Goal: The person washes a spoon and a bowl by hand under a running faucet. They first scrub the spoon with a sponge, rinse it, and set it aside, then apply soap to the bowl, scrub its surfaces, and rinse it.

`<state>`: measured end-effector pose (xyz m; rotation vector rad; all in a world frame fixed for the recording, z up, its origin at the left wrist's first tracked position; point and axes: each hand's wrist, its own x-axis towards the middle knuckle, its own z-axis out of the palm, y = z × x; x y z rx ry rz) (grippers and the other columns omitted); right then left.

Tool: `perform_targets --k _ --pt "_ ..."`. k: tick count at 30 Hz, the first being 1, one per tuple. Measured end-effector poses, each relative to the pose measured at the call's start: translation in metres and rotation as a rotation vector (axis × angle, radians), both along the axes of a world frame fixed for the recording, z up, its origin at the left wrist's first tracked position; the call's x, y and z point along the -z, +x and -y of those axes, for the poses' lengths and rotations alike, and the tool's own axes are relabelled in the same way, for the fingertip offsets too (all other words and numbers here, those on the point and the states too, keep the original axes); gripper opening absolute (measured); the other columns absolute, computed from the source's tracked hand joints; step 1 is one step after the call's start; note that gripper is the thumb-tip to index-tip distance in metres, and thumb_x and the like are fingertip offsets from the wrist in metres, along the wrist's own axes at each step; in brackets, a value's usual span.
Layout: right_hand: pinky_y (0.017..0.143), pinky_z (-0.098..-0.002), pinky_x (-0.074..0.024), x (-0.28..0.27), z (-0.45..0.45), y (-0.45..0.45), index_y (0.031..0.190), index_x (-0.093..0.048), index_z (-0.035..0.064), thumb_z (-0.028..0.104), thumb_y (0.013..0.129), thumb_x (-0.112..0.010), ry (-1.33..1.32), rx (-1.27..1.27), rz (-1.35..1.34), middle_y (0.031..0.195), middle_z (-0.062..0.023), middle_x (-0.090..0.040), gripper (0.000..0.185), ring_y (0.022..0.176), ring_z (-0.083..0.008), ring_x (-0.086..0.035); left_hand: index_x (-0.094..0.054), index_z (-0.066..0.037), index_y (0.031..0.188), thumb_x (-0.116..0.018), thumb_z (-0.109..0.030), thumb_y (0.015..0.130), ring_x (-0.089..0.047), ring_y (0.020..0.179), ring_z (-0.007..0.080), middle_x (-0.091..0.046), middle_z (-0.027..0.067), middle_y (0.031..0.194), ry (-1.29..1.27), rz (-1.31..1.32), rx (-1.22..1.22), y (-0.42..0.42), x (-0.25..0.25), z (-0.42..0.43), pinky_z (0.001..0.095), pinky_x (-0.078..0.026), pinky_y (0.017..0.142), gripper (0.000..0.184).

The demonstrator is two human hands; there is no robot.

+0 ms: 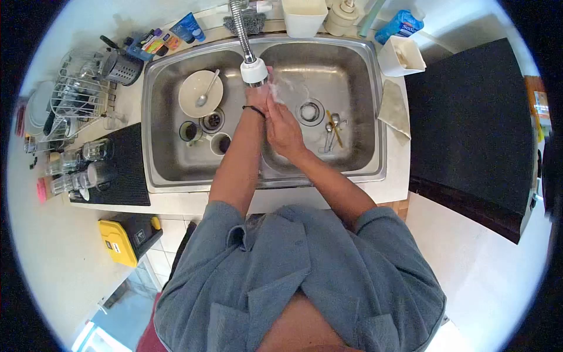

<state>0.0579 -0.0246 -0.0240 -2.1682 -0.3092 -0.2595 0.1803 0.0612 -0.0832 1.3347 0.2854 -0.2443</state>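
Both hands meet under the white tap head [254,71], over the divider of the steel double sink [358,158]. My left hand [256,98], with a black band at the wrist, is partly hidden by the tap head; its fingers cannot be made out. Against its side rests my right hand [284,130], palm side partly showing, its fingertips blurred in the water. A white bowl [190,102] holding a spoon [206,91] sits in the left basin, near a mug [220,144] and a dark-filled glass [188,131]. Spoons [329,127] and a yellow-handled utensil [335,129] lie in the right basin.
A dish rack [82,94] and upturned glasses [97,150] on a black mat [130,170] stand left. Bottles and white containers [304,17] line the back edge. A cloth [394,109] lies right of the sink, beside a large black panel [469,129].
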Motion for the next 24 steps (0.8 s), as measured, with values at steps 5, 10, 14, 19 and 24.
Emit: perform_targets --k 5,10,14,19,24 --pt "0.101 -0.0388 -0.0395 -0.003 -0.007 -0.008 0.129 -0.045 -0.0067 0.012 0.094 -0.045 0.127 0.126 -0.072 0.132 -0.0275 -0.046 0.04 0.122 -0.0384 -0.047 -0.052 -0.005 0.105 -0.047 -0.032 0.098 -0.045 0.052 0.0131 -0.042 -0.0006 0.063 -0.459 0.113 0.029 -0.013 0.004 0.004 0.0314 -0.042 0.047 0.028" --pt "0.108 -0.0494 -0.0259 -0.005 -0.031 0.004 0.131 -0.045 -0.0042 0.02 0.096 -0.039 0.023 0.158 0.05 0.137 -0.0261 -0.041 0.043 0.133 -0.0407 -0.031 -0.047 -0.006 0.126 -0.037 -0.023 0.097 -0.059 0.1 0.0276 -0.06 0.0122 0.112 -0.474 0.062 0.036 -0.005 0.014 -0.017 0.0392 -0.05 0.079 0.036" --pt "0.11 -0.0585 -0.0146 0.007 -0.039 0.027 0.131 -0.046 -0.003 0.03 0.098 -0.031 -0.125 0.11 0.049 0.142 -0.0261 -0.034 0.049 0.137 -0.0422 -0.021 -0.039 -0.005 0.137 -0.033 -0.026 0.099 -0.043 0.127 0.0277 -0.049 0.013 0.134 -1.059 0.024 0.06 -0.039 -0.029 -0.021 0.0469 -0.036 0.105 0.044" --pt "0.112 -0.0521 -0.0162 0.013 -0.044 0.065 0.132 -0.043 -0.0038 0.031 0.088 -0.049 -0.353 0.196 -0.034 0.145 -0.0239 -0.032 0.056 0.139 -0.0385 -0.022 -0.039 -0.006 0.136 -0.037 -0.033 0.098 -0.046 0.125 0.028 -0.049 0.0129 0.134 -1.297 -0.135 0.113 -0.062 -0.024 -0.03 0.0439 -0.037 0.104 0.046" --pt "0.11 -0.0428 -0.0238 0.015 -0.041 0.093 0.134 -0.043 0.0015 0.033 0.084 -0.055 -0.069 0.359 -0.025 0.136 -0.0259 -0.042 0.06 0.133 -0.0371 -0.032 -0.043 -0.006 0.132 -0.037 -0.042 0.099 -0.052 0.117 0.0267 -0.051 0.0125 0.131 -1.143 -0.15 0.03 -0.08 -0.046 -0.024 0.0415 -0.04 0.102 0.049"
